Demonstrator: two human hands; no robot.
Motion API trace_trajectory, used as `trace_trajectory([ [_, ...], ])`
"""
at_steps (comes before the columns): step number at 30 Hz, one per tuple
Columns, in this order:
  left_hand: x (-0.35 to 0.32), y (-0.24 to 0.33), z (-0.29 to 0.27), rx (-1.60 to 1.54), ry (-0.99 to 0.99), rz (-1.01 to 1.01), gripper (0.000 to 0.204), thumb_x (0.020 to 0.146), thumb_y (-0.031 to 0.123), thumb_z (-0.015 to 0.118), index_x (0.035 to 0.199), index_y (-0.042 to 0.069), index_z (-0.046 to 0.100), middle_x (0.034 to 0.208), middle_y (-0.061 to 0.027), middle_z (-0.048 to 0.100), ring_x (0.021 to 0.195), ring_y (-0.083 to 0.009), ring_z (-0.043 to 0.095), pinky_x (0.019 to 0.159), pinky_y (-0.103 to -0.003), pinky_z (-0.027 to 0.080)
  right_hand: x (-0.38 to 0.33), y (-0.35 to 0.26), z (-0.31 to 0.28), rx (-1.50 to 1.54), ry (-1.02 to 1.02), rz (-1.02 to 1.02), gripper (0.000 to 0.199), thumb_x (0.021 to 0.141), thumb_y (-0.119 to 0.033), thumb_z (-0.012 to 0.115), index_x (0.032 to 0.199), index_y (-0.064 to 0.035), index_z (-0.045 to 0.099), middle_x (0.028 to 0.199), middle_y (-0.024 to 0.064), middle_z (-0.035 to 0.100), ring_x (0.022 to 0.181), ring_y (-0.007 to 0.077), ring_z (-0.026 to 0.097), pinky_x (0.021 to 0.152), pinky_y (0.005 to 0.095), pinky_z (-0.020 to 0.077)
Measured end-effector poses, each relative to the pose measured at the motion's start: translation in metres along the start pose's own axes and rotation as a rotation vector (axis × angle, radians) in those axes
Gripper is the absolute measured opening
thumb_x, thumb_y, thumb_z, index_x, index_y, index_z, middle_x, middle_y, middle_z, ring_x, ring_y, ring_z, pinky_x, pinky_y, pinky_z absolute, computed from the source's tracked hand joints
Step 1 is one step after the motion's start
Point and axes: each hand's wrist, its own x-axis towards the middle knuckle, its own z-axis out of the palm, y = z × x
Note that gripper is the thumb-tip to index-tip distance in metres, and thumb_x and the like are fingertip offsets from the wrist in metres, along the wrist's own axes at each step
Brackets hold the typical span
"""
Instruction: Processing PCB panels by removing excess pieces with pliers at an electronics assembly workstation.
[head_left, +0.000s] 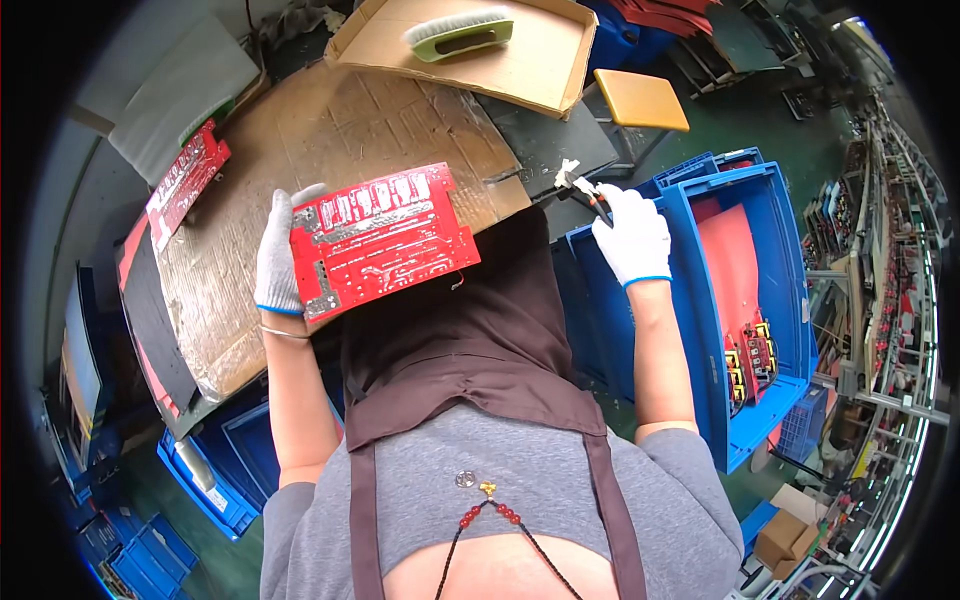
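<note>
In the head view, a large red rectangular printed circuit board with silver solder tracks is held just left of the picture's centre, solder side up and slightly tilted. It is gripped at its 9 o'clock edge by the left hand, which wears a white knitted glove with a blue cuff; the fingers are closed around the board's edge. The board is carried above a worn brown cardboard sheet that covers the desk.

At 3 o'clock from the board, well apart from it, the right hand is seen in the same kind of glove. Its fingers are closed on a pair of small cutting pliers with red and black handles, whose tips point toward 10 o'clock and touch a small pale scrap.

At 9 o'clock from the left hand, a second, narrower red circuit board lies on the cardboard. At 12 o'clock, a shallow brown cardboard tray is seen with a green-handled brush with white bristles lying in it. A yellow square stool seat is seen at 1 o'clock. At 3 o'clock of the right hand stands a deep blue plastic crate holding a red sheet and further boards. A brown apron is worn over a grey shirt at 6 o'clock.
</note>
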Motion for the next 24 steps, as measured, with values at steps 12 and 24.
trace_trajectory([
  [12,-0.034,0.031,0.019,0.801,0.407,0.872,0.031,0.107,0.019,0.063,0.129,-0.001,0.068,0.117,-0.0083,0.071,0.107,-0.0153,0.066,0.095,-0.030,0.053,0.000,-0.016,-0.020,0.106,0.145,-0.054,0.069,0.072,-0.020,0.079,0.139,-0.0200,0.062,0.115,0.0117,0.063,0.107,0.0339,0.060,0.094,0.0461,0.0488],
  [24,-0.040,-0.003,0.109,1.065,-0.668,0.655,0.032,0.093,0.013,0.069,0.123,0.004,0.073,0.144,-0.0180,0.060,0.139,-0.0324,0.054,0.118,-0.045,0.039,-0.019,-0.069,-0.070,1.292,-0.654,-0.380,0.083,0.074,-0.016,0.084,0.149,-0.0012,0.053,0.142,0.0125,0.058,0.134,0.0224,0.054,0.117,0.0369,0.0376],
])
